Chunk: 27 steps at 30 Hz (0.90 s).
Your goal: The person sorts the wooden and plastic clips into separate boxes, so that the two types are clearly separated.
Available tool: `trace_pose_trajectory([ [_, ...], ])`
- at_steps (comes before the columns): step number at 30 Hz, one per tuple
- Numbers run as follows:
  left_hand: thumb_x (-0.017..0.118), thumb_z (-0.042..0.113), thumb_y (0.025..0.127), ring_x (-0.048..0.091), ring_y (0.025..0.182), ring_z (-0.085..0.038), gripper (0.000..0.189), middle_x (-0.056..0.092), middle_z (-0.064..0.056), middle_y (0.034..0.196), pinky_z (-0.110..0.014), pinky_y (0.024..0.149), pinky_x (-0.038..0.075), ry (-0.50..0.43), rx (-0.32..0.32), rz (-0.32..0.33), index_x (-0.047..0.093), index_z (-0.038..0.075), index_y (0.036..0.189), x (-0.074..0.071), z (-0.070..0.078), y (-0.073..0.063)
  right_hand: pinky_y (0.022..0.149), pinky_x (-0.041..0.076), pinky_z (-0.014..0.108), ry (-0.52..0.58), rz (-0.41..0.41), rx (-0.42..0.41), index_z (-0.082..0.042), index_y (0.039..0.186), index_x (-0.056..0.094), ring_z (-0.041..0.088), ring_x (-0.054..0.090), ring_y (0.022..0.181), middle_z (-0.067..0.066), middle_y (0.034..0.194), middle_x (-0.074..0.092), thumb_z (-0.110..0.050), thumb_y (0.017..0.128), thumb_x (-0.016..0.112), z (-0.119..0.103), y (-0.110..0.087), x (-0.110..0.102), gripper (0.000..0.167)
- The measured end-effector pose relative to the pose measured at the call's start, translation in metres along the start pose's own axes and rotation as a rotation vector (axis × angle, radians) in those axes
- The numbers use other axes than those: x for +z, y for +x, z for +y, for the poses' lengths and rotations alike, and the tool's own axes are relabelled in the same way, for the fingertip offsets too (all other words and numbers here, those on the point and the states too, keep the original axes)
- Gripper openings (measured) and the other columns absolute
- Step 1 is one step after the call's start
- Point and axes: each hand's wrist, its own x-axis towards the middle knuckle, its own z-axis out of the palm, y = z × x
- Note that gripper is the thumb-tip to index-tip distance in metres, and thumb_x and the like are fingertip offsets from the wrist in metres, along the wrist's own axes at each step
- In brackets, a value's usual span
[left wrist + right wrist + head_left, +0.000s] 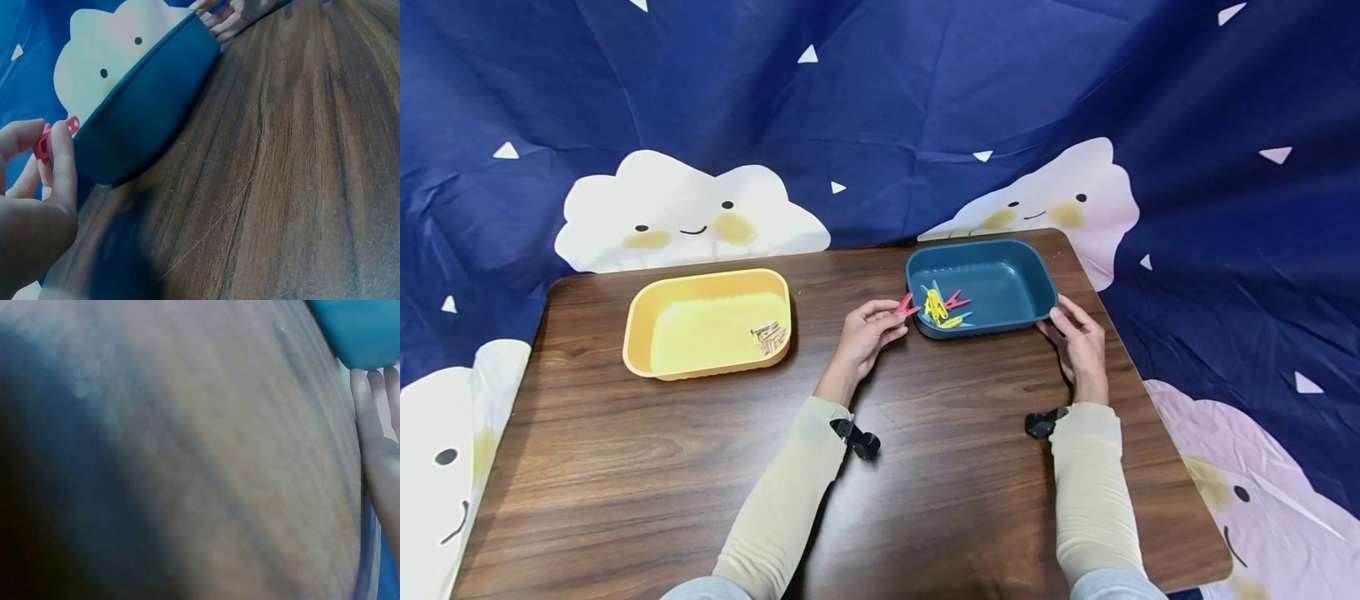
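Note:
Between thumb and fingers, my left hand (867,337) pinches a red clothespin (907,306) right at the left rim of the blue plastic tray (1000,323). In the left wrist view the red clothespin (42,142) shows at the fingertips, close to the tray's corner. Yellow clothespins (936,307), a red one (956,301) and light blue ones lie in the tray's left end. My right hand (1081,346) holds the tray's front right corner at the rim. The right wrist view shows its fingers (367,412) against the tray's outer wall (362,337).
A yellow plastic tray (643,321) stands on the left of the wooden table (647,483), with several small wooden clothespins (769,337) in its right end. A dark blue cloth (880,117) printed with clouds hangs behind the table and down its sides.

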Motion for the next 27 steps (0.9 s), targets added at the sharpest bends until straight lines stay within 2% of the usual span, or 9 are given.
trace_pose_trajectory([
  [5, 0.065, -0.014, 0.09, 0.069, 0.07, -0.015, 0.019, 0.067, -0.008, 0.082, -0.025, 0.068, 0.06, 0.012, 0.002, -0.004, 0.067, -0.004, 0.106, 0.001, 0.003, 0.003, 0.086, 0.059, 0.037, 0.003, 0.002, 0.001, 0.01, 0.132, 0.061, 0.022, 0.068, 0.098, 0.015, 0.107, 0.069, 0.009, 0.091, 0.068, -0.001, 0.002, 0.0, 0.041],
  [12, 0.07, -0.008, 0.09, 0.066, 0.067, -0.013, 0.015, 0.07, -0.006, 0.082, -0.022, 0.063, 0.058, 0.093, -0.018, 0.012, 0.069, -0.002, 0.104, 0.003, 0.007, 0.007, 0.087, 0.059, 0.039, -0.009, -0.011, -0.005, 0.011, 0.133, 0.059, 0.023, 0.067, 0.102, 0.016, 0.107, 0.07, 0.009, 0.091, 0.07, 0.0, 0.002, 0.001, 0.044],
  [22, 0.073, -0.003, 0.09, 0.063, 0.067, -0.012, 0.016, 0.071, -0.006, 0.086, -0.021, 0.064, 0.057, 0.186, -0.023, 0.001, 0.069, -0.002, 0.105, 0.011, 0.009, 0.012, 0.087, 0.058, 0.039, -0.02, -0.003, -0.001, 0.011, 0.135, 0.058, 0.023, 0.067, 0.103, 0.016, 0.109, 0.07, 0.008, 0.091, 0.07, -0.003, 0.002, 0.003, 0.045],
  [27, 0.072, -0.002, 0.091, 0.062, 0.064, -0.01, 0.013, 0.07, -0.016, 0.091, -0.021, 0.061, 0.057, 0.208, -0.022, -0.003, 0.069, -0.001, 0.104, 0.014, 0.007, 0.013, 0.087, 0.058, 0.037, -0.04, 0.01, 0.013, 0.008, 0.133, 0.061, 0.021, 0.069, 0.098, 0.013, 0.105, 0.07, 0.007, 0.092, 0.069, -0.003, -0.001, 0.002, 0.042],
])
